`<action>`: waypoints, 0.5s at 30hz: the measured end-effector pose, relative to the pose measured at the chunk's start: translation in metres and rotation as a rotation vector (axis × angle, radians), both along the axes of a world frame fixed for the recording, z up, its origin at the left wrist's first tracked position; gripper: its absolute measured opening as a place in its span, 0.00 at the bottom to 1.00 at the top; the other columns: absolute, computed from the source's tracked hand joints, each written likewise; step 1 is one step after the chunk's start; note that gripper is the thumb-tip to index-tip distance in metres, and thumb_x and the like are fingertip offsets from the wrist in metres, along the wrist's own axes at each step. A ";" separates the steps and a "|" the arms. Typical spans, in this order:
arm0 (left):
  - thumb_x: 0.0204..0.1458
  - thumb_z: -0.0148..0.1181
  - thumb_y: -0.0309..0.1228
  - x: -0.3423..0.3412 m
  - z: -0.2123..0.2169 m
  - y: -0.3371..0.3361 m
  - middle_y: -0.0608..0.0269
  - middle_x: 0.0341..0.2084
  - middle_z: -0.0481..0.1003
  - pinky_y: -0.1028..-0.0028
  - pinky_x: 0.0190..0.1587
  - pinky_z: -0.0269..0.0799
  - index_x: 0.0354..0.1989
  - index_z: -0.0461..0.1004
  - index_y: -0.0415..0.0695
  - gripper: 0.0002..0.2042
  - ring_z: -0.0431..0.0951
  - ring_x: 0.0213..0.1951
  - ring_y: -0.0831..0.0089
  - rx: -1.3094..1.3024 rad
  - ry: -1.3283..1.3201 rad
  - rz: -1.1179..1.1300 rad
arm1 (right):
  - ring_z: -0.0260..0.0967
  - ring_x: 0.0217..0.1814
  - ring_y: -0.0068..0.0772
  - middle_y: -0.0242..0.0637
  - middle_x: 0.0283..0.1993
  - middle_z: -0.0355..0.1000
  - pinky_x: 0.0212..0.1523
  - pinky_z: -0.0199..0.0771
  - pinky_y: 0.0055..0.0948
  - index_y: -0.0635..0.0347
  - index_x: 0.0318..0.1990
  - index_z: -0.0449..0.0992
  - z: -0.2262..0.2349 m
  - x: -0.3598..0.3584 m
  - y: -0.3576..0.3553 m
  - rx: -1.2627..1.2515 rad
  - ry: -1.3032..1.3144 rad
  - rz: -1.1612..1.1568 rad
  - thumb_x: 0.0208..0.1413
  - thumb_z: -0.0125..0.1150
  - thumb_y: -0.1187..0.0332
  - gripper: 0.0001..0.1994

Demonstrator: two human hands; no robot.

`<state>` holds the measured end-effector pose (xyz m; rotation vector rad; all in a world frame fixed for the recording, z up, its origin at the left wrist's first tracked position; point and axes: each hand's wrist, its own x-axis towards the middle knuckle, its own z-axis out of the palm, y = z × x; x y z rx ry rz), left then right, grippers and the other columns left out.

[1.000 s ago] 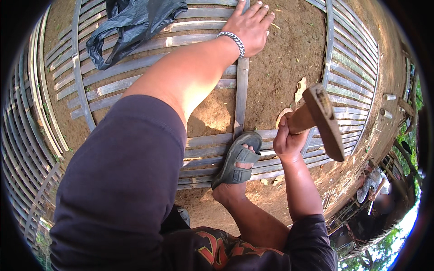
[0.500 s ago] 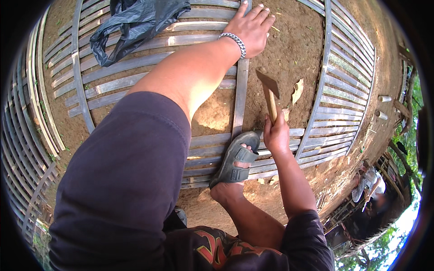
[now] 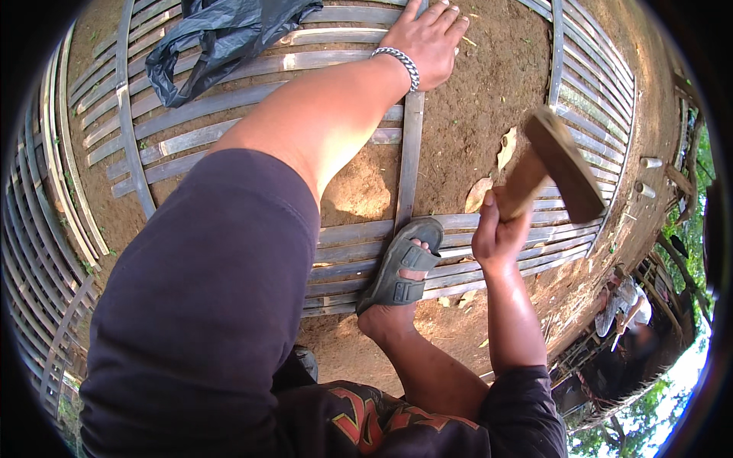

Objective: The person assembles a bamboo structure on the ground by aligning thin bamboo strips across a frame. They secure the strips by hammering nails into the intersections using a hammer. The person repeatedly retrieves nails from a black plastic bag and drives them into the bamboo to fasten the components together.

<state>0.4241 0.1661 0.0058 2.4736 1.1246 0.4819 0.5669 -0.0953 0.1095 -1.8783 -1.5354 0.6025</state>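
Wooden mallet [image 3: 553, 168] gripped in right hand [image 3: 496, 237]; left hand [image 3: 427, 42] flat, open on bamboo slat [image 3: 410, 153] near black plastic bag [image 3: 221, 34].

Left arm stretched far forward, left hand [image 3: 429, 40] pressed flat, palm down, fingers spread. Right arm bent, right hand [image 3: 498, 233] raised in a closed fist-like grip.

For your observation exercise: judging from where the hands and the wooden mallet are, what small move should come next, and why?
Probably bring the raised wooden mallet in the right hand down onto the upright bamboo slat: the left hand presses its far end and the sandalled foot pins the cross slats.
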 end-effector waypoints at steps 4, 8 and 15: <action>0.64 0.45 0.36 0.004 -0.002 0.002 0.49 0.73 0.57 0.52 0.76 0.40 0.72 0.58 0.37 0.28 0.50 0.76 0.57 0.001 -0.015 -0.007 | 0.71 0.32 0.39 0.45 0.33 0.72 0.36 0.72 0.35 0.66 0.53 0.66 -0.011 -0.008 0.002 -0.009 -0.145 0.111 0.63 0.57 0.78 0.13; 0.65 0.45 0.37 0.010 -0.001 0.006 0.49 0.74 0.57 0.51 0.76 0.40 0.73 0.58 0.37 0.29 0.50 0.77 0.57 0.036 0.014 0.002 | 0.74 0.45 0.70 0.66 0.43 0.74 0.41 0.75 0.57 0.55 0.60 0.66 -0.023 -0.012 0.001 -0.473 -0.256 0.039 0.65 0.56 0.71 0.17; 0.66 0.43 0.37 0.002 -0.002 0.003 0.51 0.75 0.55 0.51 0.77 0.39 0.73 0.56 0.37 0.29 0.49 0.77 0.58 -0.009 0.046 -0.005 | 0.64 0.27 0.23 0.40 0.33 0.71 0.39 0.71 0.28 0.70 0.59 0.58 0.027 -0.022 0.040 0.232 0.430 0.045 0.66 0.51 0.79 0.17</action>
